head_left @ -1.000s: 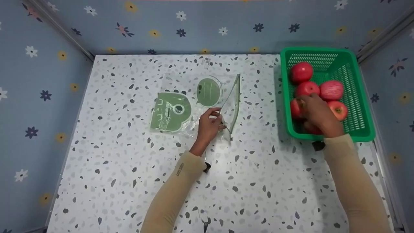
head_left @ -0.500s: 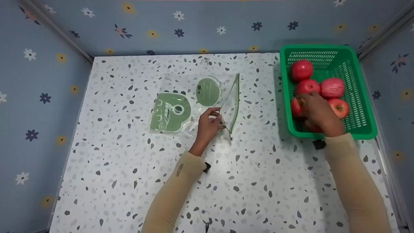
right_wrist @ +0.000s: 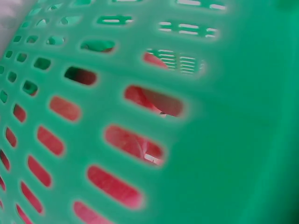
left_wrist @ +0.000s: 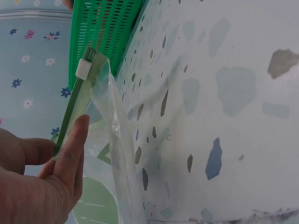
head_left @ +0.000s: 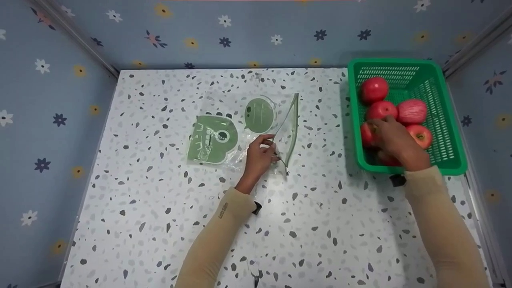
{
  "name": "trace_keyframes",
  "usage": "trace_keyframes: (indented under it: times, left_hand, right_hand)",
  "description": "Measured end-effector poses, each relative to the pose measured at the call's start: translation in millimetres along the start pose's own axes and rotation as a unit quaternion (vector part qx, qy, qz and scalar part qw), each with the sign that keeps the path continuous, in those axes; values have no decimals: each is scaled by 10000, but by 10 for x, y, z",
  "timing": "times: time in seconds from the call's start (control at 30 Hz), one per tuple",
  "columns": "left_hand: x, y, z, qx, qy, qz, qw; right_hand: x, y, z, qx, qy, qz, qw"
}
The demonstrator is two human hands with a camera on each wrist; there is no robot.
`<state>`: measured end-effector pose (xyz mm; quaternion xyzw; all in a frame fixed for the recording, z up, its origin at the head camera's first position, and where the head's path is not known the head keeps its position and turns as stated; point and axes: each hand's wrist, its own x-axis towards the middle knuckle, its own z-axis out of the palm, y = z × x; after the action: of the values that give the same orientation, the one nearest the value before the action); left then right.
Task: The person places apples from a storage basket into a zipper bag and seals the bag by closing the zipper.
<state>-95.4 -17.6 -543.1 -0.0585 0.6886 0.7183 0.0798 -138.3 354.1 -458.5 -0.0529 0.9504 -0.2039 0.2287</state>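
Note:
A clear zip bag (head_left: 212, 140) with green cartoon prints lies flat on the speckled table, its mouth spread apart toward the right. My left hand (head_left: 259, 156) pinches the upper lip of that mouth between thumb and fingers. In the left wrist view, the green zip strip (left_wrist: 70, 112) with its white slider (left_wrist: 83, 68) runs up from the fingertips. Over on the right, my right hand (head_left: 400, 142) reaches down into the green basket (head_left: 456, 160) and grips a red apple (head_left: 367, 134) near its front left corner. The basket wall hides this hand in the right wrist view.
Several more apples sit in the basket, among them a striped one (head_left: 412, 111) and one with its stem up (head_left: 420, 136). The basket stands at the table's right edge. Flowered blue walls (head_left: 256, 32) enclose the table at back and sides.
Both hands keep their places on the bag and the apple. Only the head view shifts slightly.

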Motion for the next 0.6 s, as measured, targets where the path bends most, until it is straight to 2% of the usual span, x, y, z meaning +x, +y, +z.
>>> trace_keyframes:
  times: [0.1,0.3,0.6]
  left_hand:
    - [-4,-10,2,-42,5,-13,10000]
    - [0,-27,3,49,24,-5,10000]
    - [-7,-24,-19,92,-36,40,9999]
  right_hand:
    - [15,7,23,168,-114,119,9997]
    - [51,36,75,-50,-140,129,9998]
    - [53,12,121,-443,271,-357,9980]
